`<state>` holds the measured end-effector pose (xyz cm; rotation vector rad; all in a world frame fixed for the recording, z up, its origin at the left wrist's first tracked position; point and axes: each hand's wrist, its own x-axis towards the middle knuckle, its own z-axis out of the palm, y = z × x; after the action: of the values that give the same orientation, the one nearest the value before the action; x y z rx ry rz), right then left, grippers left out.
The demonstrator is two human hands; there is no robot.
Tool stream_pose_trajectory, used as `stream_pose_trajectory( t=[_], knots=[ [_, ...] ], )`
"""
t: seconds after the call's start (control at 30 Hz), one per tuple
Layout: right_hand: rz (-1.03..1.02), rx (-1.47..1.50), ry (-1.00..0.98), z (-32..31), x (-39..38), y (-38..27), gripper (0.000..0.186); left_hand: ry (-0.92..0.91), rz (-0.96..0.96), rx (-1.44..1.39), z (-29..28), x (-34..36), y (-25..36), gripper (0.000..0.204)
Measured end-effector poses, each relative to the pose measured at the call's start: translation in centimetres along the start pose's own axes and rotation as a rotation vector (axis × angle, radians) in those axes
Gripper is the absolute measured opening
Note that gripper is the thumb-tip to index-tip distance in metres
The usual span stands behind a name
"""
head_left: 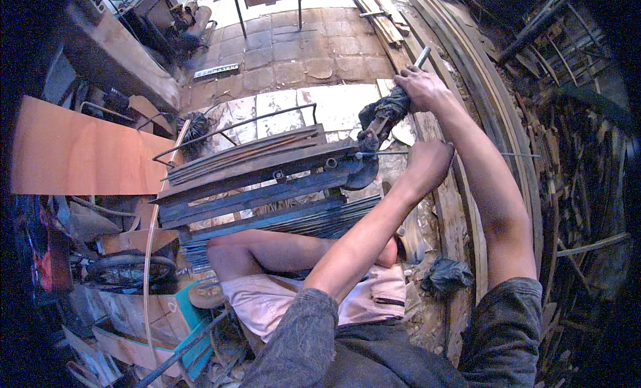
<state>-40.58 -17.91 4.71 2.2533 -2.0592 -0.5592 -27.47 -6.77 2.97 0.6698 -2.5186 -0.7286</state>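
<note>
Left hand [431, 166]: closed in a fist about a thin rod [387, 153], which emerges on both sides, one end at the metal stand [254, 186]; the grip presumably steadies it.

Right hand [422, 89]: fingers curled at the upper end of a black-wrapped tool [384, 114], a pale bar [422, 56] jutting beyond; held far out, probably for leverage. The exact hold is hard to make out.

Metal stand: long dark bars, beside the bent leg [267, 251], likely for easy reach.

Planks [482, 84]: laid lengthwise at right, apparently kept aside.

Black bag [447, 276]: near the planks.
</note>
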Motion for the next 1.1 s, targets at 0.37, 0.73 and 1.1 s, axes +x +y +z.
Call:
stream_pose_trajectory(
  t=[0.37,0.73,1.1],
  knots=[
    [0.104,0.002,-0.028,1.2,-12.3,0.0,0.057,0.072,0.389,-0.012,-0.6,-8.8,1.7,0.020],
    [0.401,0.176,0.068,3.8,-28.4,-7.8,0.068,0.053,0.430,-0.118,-7.2,-19.7,1.0,0.014],
    [0.528,0.194,0.124,1.2,-31.0,-14.6,0.073,0.216,0.448,-0.098,-8.3,-22.1,-0.2,0.018]
  ],
)
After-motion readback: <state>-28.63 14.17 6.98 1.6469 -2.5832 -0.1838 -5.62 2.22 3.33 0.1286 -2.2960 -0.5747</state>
